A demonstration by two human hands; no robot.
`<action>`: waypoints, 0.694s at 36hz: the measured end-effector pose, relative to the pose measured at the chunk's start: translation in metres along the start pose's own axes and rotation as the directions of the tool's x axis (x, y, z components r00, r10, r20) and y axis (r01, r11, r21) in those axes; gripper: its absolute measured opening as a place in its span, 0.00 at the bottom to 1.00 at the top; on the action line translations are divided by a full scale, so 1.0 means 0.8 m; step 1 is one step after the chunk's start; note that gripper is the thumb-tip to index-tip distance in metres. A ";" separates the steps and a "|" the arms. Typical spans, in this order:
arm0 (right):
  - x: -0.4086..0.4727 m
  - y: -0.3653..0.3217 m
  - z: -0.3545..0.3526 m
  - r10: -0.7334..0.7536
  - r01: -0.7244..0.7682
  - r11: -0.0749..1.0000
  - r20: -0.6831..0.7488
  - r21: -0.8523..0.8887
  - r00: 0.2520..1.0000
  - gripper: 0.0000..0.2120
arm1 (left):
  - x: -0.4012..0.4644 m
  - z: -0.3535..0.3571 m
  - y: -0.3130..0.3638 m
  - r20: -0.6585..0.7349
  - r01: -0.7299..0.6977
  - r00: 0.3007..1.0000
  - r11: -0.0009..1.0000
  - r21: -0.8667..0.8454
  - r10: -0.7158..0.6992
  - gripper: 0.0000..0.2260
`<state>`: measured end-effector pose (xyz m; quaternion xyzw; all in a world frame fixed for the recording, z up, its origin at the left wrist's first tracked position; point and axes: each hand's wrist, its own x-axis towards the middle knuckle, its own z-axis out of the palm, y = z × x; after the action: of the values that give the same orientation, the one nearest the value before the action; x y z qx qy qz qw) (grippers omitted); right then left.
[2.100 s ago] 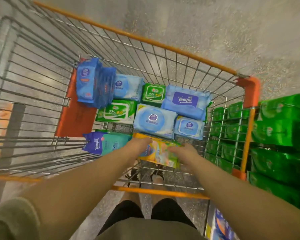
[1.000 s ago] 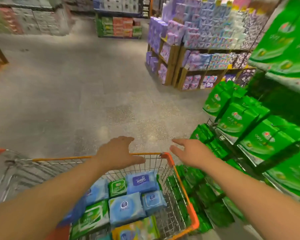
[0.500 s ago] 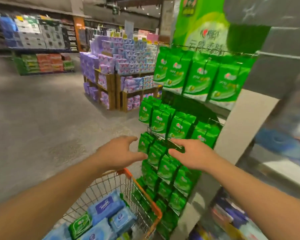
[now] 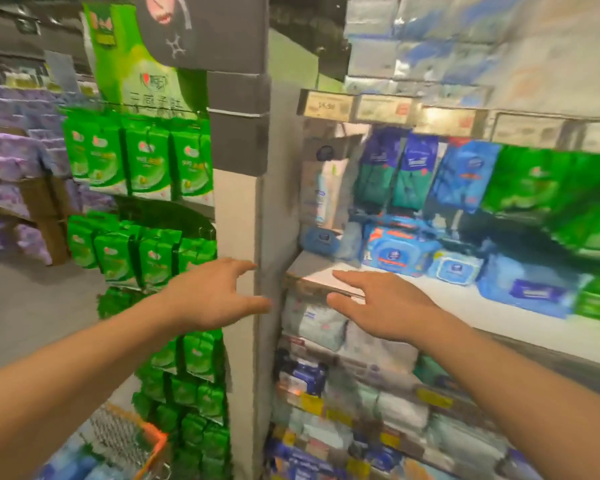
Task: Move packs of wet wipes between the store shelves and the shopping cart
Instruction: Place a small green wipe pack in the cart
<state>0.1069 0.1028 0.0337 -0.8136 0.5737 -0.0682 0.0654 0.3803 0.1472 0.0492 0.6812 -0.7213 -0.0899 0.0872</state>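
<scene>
Two hands, left, right, grip spread, empty; one cart corner.

one head-worn camera, looking forward and slightly down, close to the store shelf, with the cart at the lower-left edge.

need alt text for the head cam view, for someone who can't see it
Two empty, open hands, the left hand and right hand, reach toward a store shelf holding blue wet wipe packs. Green packs hang on a rack to the left, and the corner of the shopping cart shows at bottom left.
</scene>
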 end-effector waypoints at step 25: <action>-0.250 0.398 -0.077 0.621 -0.619 0.783 -0.139 0.063 0.771 0.32 | 0.136 0.095 0.465 0.118 -0.637 0.763 0.770 -0.023 0.635 0.44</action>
<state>-0.2654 0.1831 0.0278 -0.5710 0.8125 -0.1086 0.0457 -0.0045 0.0605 0.0687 0.3906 -0.9141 -0.0888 0.0628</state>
